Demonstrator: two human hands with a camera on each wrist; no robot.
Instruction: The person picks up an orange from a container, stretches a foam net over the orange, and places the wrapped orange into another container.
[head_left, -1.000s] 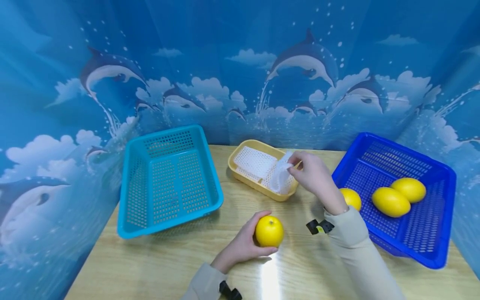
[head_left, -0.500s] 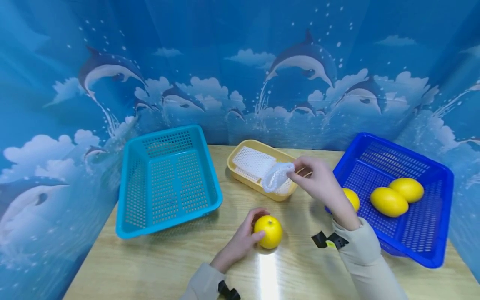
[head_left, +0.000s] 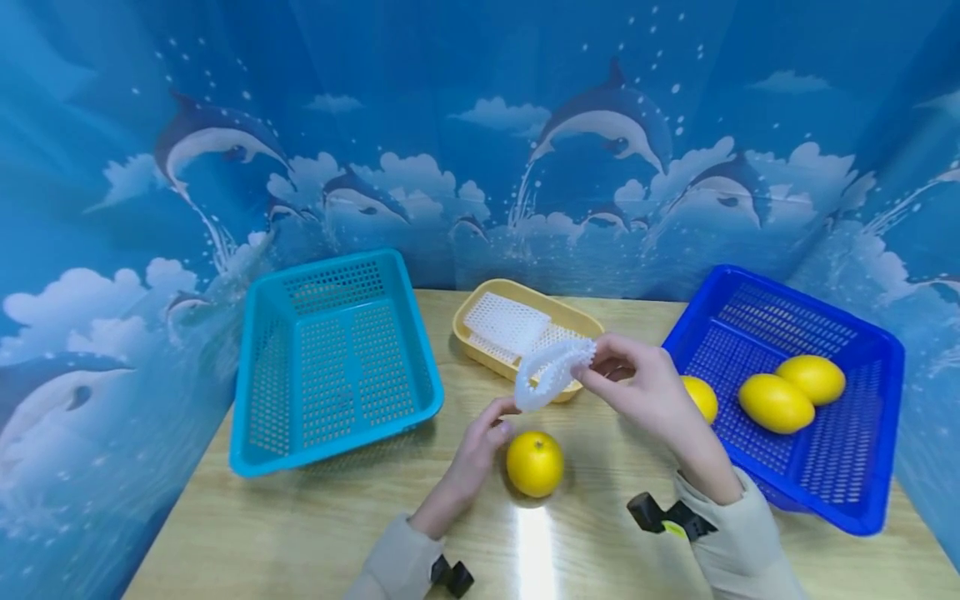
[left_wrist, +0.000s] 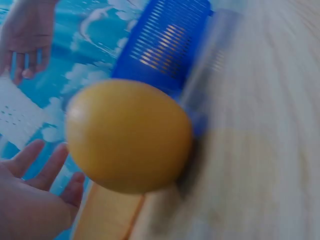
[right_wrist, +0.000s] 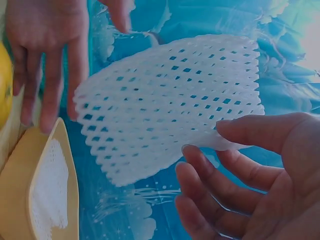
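Note:
My right hand (head_left: pixel 641 387) pinches the edge of a white foam fruit net (head_left: pixel 551 372) between thumb and fingers. In the right wrist view the net (right_wrist: pixel 170 102) spreads out as a mesh sleeve, its near end gaping. A round yellow fruit (head_left: pixel 535 464) stands on the table in front of me, let go. Just left of the fruit is my left hand (head_left: pixel 474 458), fingers loosely extended, fingertips right by the net's lower end. In the left wrist view a gap shows between that hand (left_wrist: pixel 42 195) and the fruit (left_wrist: pixel 129 135).
Behind the hands, a small yellow basket (head_left: pixel 480 354) holds more white foam nets (head_left: pixel 507 323). A teal basket (head_left: pixel 337 454) stands at left. On the right, a blue basket (head_left: pixel 892 417) contains several yellow fruits (head_left: pixel 776 403). A dolphin-print curtain (head_left: pixel 450 125) hangs behind the table.
My right hand has lifted the foam net out of the small basket and brought it nearer. My left hand has released the yellow fruit and shifted slightly up and left, toward the net.

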